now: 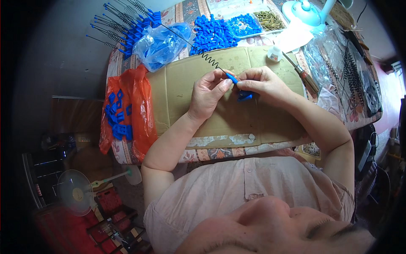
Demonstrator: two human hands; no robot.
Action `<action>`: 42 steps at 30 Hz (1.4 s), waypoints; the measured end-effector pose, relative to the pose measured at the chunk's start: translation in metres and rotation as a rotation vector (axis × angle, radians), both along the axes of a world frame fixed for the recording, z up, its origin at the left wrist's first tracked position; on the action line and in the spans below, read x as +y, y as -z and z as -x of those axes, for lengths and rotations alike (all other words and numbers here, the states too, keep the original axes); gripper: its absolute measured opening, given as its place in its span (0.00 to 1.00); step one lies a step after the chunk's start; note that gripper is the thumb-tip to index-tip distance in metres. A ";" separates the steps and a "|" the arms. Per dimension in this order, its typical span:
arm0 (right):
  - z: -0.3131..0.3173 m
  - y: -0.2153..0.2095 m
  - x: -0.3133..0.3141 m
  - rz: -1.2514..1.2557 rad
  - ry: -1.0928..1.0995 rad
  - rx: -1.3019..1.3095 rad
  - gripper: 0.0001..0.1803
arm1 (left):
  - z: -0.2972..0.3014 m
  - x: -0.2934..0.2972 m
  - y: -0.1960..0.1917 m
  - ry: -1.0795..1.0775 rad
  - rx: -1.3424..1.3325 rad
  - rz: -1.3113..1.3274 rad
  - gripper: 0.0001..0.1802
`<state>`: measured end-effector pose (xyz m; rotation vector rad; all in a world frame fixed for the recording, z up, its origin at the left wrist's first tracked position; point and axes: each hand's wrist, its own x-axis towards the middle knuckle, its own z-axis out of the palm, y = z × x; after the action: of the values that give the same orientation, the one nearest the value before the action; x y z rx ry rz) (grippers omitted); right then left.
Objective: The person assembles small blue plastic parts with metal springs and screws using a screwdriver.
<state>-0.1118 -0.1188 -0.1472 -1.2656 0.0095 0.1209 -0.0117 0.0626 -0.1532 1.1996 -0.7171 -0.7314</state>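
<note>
Over the cardboard sheet (182,93), both hands meet at a blue plastic piece (232,78). A black coiled wire (210,60) runs out of its upper end toward the far left. My left hand (209,93) pinches the piece between thumb and fingers close to the wire. On the other side, my right hand (262,84) grips its lower part, and the fingers hide some of it. A wider blue end (245,96) shows below the right fingers.
Finished-looking blue pieces with wires (137,34) stand far left beside a clear bag (163,44). Behind are a blue heap (213,34), brass-coloured parts (269,20) and a lamp (302,10). A screwdriver (308,80) lies right; a red bag (144,106) lies left.
</note>
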 end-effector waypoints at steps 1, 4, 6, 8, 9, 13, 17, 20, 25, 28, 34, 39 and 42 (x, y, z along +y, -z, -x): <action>0.000 0.000 -0.001 -0.007 -0.008 0.003 0.13 | 0.000 0.000 0.001 0.007 0.026 0.013 0.09; -0.001 -0.003 -0.003 -0.064 -0.046 0.034 0.13 | 0.001 0.000 0.000 -0.002 0.034 0.018 0.09; -0.002 -0.003 -0.005 -0.063 -0.059 0.050 0.13 | 0.001 0.000 -0.001 0.004 0.039 0.024 0.09; -0.003 -0.002 -0.007 -0.061 -0.070 0.065 0.12 | 0.001 -0.002 -0.002 0.010 0.045 0.029 0.09; -0.003 -0.002 -0.008 -0.071 -0.086 0.055 0.13 | 0.002 -0.003 -0.003 0.008 0.042 0.047 0.09; -0.004 0.000 -0.010 -0.060 -0.106 0.035 0.14 | 0.000 -0.001 -0.001 0.023 0.042 0.056 0.09; -0.005 -0.002 -0.009 -0.137 -0.142 0.041 0.14 | 0.002 -0.003 -0.002 -0.006 0.042 0.058 0.08; -0.004 -0.004 -0.009 -0.167 -0.144 0.081 0.13 | 0.002 -0.003 -0.002 -0.010 0.043 0.060 0.08; -0.004 -0.001 -0.009 -0.216 -0.142 0.106 0.12 | 0.002 -0.003 -0.002 0.006 0.046 0.059 0.07; -0.004 -0.001 -0.009 -0.213 -0.148 0.096 0.12 | 0.004 -0.004 -0.005 -0.001 0.031 0.063 0.08; -0.002 0.001 -0.006 -0.157 -0.056 0.038 0.10 | 0.002 -0.002 0.000 -0.007 0.003 0.045 0.09; 0.002 -0.004 0.003 0.083 0.037 -0.031 0.08 | 0.006 -0.003 0.000 -0.054 -0.006 0.045 0.07; 0.004 -0.004 0.006 0.446 0.147 -0.169 0.07 | 0.008 -0.003 -0.001 -0.072 -0.032 0.036 0.07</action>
<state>-0.1159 -0.1127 -0.1436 -1.7115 -0.0172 -0.1230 -0.0197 0.0597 -0.1525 1.2009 -0.7066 -0.6386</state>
